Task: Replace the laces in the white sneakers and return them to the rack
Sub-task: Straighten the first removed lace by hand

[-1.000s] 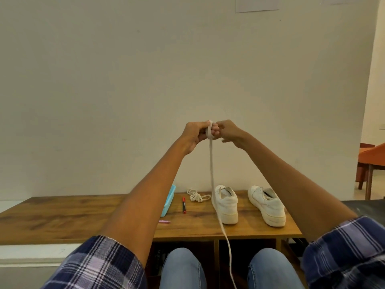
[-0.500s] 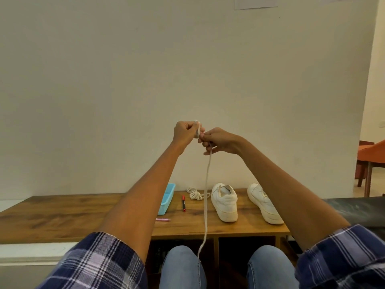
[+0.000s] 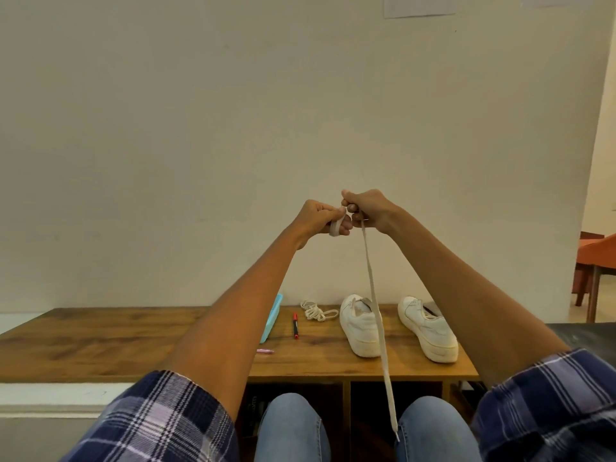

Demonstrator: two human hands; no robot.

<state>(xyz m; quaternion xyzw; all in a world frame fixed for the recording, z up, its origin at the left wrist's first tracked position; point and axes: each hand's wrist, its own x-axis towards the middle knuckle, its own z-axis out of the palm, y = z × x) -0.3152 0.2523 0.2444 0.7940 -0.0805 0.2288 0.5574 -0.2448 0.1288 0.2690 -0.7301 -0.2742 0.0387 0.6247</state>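
Both hands are raised in front of the wall. My left hand (image 3: 320,219) has a white lace (image 3: 378,321) wound in loops around its fingers. My right hand (image 3: 368,210) pinches the same lace just beside it, and the free tail hangs down between my knees. Two white sneakers stand on the wooden rack top (image 3: 100,341): the left sneaker (image 3: 360,323) and the right sneaker (image 3: 428,328), heels toward me. A second coiled lace (image 3: 316,310) lies to the left of the sneakers.
A light blue tray (image 3: 272,317), a red marker (image 3: 295,325) and a small pink pen (image 3: 265,351) lie on the rack top. Open shelf compartments sit below the top. An orange chair (image 3: 596,261) stands at the far right.
My right hand rose and came back against my left hand, adding lace around the left fingers. The hanging tail has shortened and swung to the right.
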